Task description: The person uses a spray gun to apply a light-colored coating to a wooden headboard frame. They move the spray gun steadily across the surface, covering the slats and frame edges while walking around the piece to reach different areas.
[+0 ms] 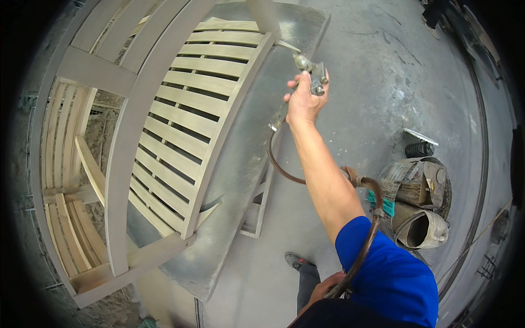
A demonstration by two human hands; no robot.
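Note:
My right hand (306,101), arm stretched out, is closed around a metal spray gun (302,63) near the upper middle. The gun's front end is close to the far end of a pale wooden slatted bench (205,87). A brown hose (279,167) runs from the gun's lower end and loops back past my forearm and blue sleeve. My left hand (328,287), low and close to my body, is wrapped round the hose; its fingers are partly hidden. The bench is tilted on a grey slab-like table (219,257), its slats and frame a dull beige.
More slatted wooden furniture (68,218) stands at the left. On the floor at the right are a tipped bucket (418,232), a dirty container (432,180), a green cloth (387,206) and a black cylinder (419,150). A small frame (250,235) sits beside the table.

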